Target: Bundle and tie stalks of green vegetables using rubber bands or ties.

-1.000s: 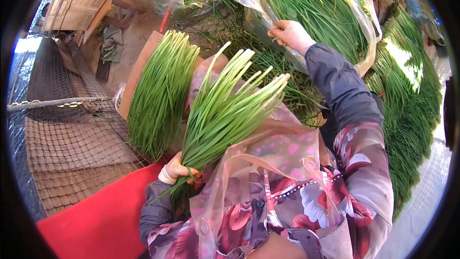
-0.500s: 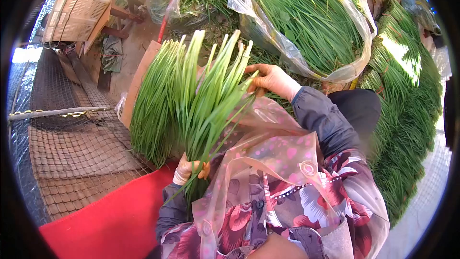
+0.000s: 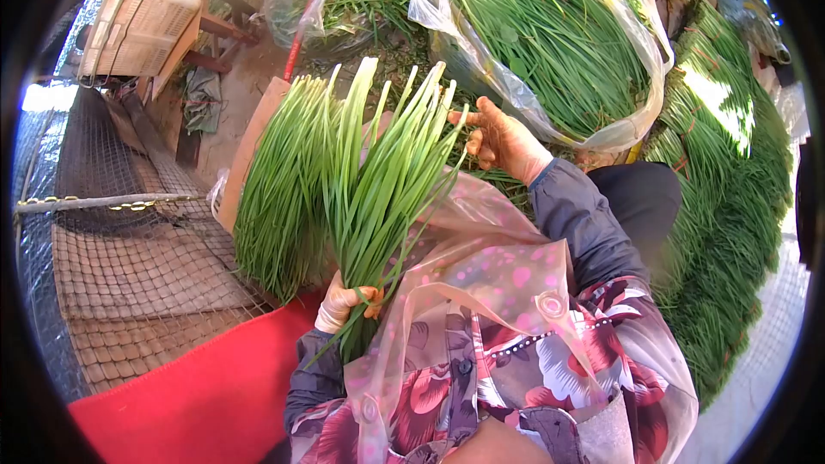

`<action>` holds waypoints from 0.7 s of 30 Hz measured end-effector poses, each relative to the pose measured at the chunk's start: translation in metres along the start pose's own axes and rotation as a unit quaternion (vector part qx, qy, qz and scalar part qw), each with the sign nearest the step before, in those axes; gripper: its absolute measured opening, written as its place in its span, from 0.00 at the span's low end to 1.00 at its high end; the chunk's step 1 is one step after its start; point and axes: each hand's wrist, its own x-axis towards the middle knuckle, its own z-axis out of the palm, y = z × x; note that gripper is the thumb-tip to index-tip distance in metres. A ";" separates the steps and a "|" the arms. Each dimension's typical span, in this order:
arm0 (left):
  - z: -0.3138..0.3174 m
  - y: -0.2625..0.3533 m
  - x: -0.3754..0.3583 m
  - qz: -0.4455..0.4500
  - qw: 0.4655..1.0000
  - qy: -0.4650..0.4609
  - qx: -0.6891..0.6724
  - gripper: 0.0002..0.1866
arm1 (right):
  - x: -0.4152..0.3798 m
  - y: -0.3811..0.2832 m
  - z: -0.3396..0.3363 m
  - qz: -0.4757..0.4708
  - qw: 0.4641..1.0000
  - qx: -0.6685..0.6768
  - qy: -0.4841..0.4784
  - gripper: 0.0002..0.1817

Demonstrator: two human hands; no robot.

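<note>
My left hand (image 3: 348, 301), in a pale glove or covering at the wrist, is closed around the leafy end of a bunch of garlic chives (image 3: 382, 180). The pale cut ends of this bunch fan out upward. At its upper right edge is my right hand (image 3: 505, 142), with thumb and fingers apart beside the outermost stalks. No stalk shows clearly between those fingers. A second, thick heap of chives (image 3: 279, 180) lies against the held bunch on the left, over a brown board (image 3: 228, 204).
An open clear plastic bag (image 3: 524, 116) full of chives stands ahead. Tied chive bundles (image 3: 713, 232) are stacked along the right. A red cloth (image 3: 198, 387) lies at lower left, below netting (image 3: 146, 266). A plastic crate (image 3: 142, 17) and red pole (image 3: 309, 13) are farther off.
My right hand has moved slightly right, off the stalks, and its fingers have spread. The held bunch has fanned out a little; my left hand keeps its grip.
</note>
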 end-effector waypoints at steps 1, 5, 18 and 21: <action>0.001 0.000 0.000 0.002 1.000 -0.003 -0.008 0.25 | -0.001 0.000 0.002 0.009 0.999 -0.032 0.013 0.32; -0.004 -0.006 0.005 0.001 1.000 -0.010 -0.013 0.26 | 0.010 0.012 0.012 -0.007 0.957 -0.283 0.069 0.19; 0.003 -0.007 0.015 0.024 1.000 -0.006 0.008 0.23 | -0.019 -0.034 0.052 -0.050 0.793 -0.595 0.124 0.18; 0.004 -0.006 0.016 0.027 0.999 -0.008 0.042 0.23 | 0.008 -0.016 0.042 0.006 0.889 -0.458 0.027 0.18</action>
